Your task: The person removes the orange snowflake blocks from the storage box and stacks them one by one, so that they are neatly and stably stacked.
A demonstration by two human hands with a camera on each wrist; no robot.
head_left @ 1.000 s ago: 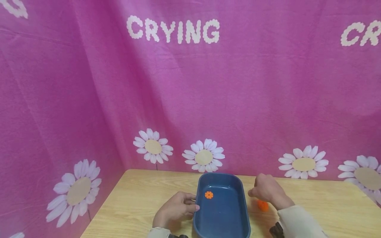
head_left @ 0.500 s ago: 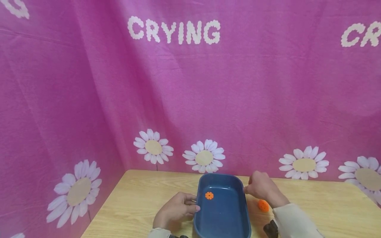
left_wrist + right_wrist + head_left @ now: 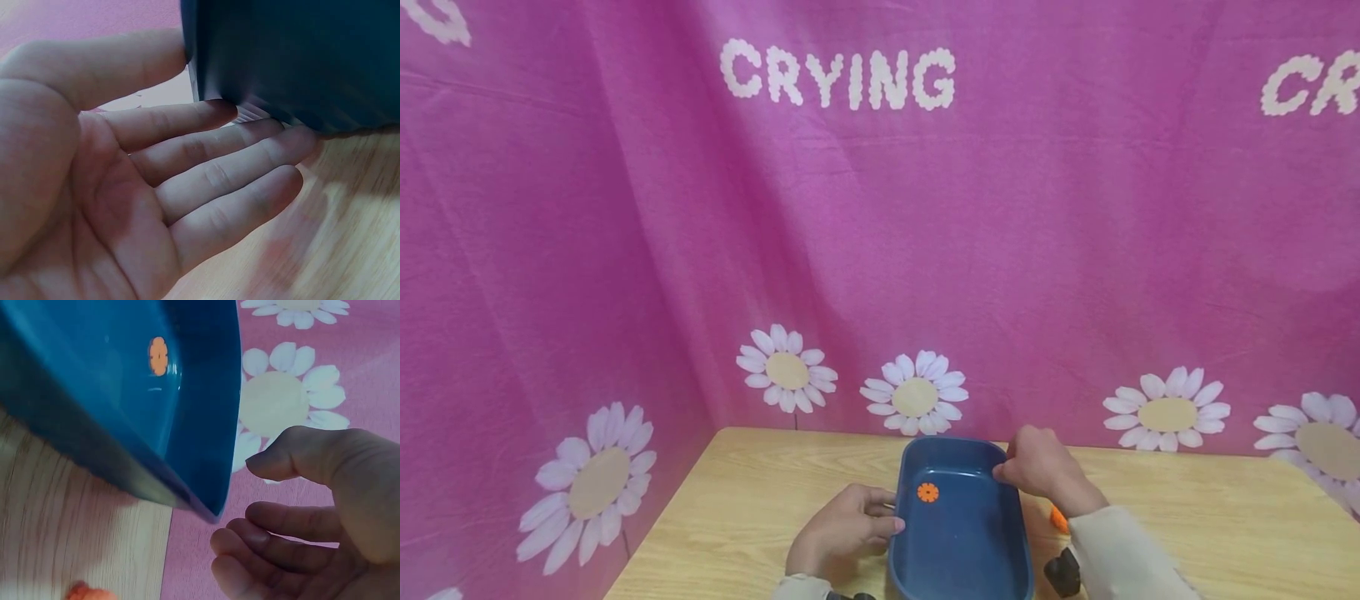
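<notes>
A dark blue rectangular tray (image 3: 958,546) stands on the table with a small orange notched disc (image 3: 928,492) lying flat inside, towards its far left. My left hand (image 3: 850,525) holds the tray's left side, thumb over the rim and fingers reaching along the outer wall; the left wrist view shows these fingers (image 3: 228,175) nearly straight at the tray's lower edge. At the far right corner is my right hand (image 3: 1045,467), overlapping the rim in the head view. In the right wrist view its thumb and bent fingers stand apart with nothing between them, beside the tray's corner.
A second orange piece (image 3: 1058,520) lies on the wooden table (image 3: 760,500) right of the tray, partly hidden by my right forearm. Behind and to the left hangs a pink cloth (image 3: 1037,250) with printed daisies and white letters.
My right hand has moved left from beside the tray to its far right corner, its forearm now covering part of the orange piece on the table. The left hand and tray stay put.
</notes>
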